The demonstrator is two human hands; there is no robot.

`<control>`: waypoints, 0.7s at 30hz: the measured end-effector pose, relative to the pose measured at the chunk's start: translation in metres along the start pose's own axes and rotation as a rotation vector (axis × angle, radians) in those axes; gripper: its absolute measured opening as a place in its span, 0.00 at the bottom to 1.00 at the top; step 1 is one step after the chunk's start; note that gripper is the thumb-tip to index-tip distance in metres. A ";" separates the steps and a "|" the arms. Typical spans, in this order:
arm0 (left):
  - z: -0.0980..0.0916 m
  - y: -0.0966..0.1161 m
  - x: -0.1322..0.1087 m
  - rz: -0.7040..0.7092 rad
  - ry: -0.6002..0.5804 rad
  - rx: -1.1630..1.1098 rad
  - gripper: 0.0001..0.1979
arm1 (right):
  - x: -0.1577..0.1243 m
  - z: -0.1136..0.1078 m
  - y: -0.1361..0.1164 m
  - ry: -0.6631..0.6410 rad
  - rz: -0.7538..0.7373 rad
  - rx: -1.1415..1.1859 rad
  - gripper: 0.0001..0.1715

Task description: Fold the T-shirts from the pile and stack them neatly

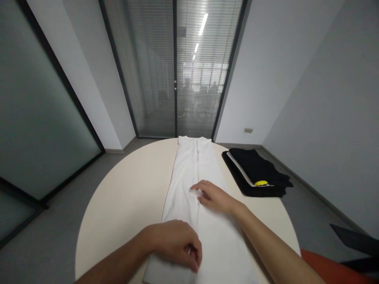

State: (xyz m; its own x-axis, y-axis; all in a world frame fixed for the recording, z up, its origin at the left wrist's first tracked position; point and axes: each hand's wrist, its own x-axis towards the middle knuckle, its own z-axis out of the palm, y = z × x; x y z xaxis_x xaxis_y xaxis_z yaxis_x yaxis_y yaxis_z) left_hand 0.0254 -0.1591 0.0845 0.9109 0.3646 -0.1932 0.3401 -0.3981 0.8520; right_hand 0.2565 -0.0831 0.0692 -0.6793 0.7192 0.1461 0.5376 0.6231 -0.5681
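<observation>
A long white garment (192,173) lies stretched out lengthwise down the middle of a round cream table (127,189). My right hand (211,195) rests on the cloth about halfway along, fingers extended and flat against it. Near the table's front edge my left hand (177,242) sits on the garment with its fingers curled down, pinching a fold of the white fabric.
A stack of folded black clothes (256,171) with a white layer and a small yellow tag lies at the table's right side. Glass doors with blinds stand behind the table. An orange seat (331,270) shows at the lower right.
</observation>
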 end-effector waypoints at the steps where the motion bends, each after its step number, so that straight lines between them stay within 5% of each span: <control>1: 0.000 -0.003 0.000 -0.014 0.014 -0.040 0.08 | -0.002 -0.001 -0.002 -0.013 -0.003 -0.005 0.23; 3: -0.005 -0.012 -0.003 -0.072 0.157 -0.095 0.10 | -0.003 -0.002 -0.007 -0.056 -0.010 -0.013 0.20; 7: -0.028 -0.045 -0.008 -0.325 0.869 0.154 0.09 | 0.001 0.001 -0.018 -0.165 -0.036 -0.031 0.20; 9: -0.037 -0.064 -0.009 -0.462 1.043 0.286 0.11 | 0.004 0.005 -0.020 -0.183 -0.064 -0.046 0.20; 13: -0.046 -0.088 -0.007 -0.576 1.032 0.398 0.12 | 0.006 0.008 -0.018 -0.197 -0.100 -0.044 0.19; 21: -0.051 -0.094 -0.005 -0.670 1.059 0.381 0.08 | 0.001 0.001 -0.023 -0.229 0.028 0.053 0.17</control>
State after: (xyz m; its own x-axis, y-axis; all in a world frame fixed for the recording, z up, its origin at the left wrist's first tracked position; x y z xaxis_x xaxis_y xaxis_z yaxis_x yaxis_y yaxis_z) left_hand -0.0234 -0.0807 0.0306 -0.0247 0.9948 0.0991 0.8556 -0.0303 0.5167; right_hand 0.2433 -0.0970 0.0816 -0.7634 0.6436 -0.0544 0.5347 0.5825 -0.6122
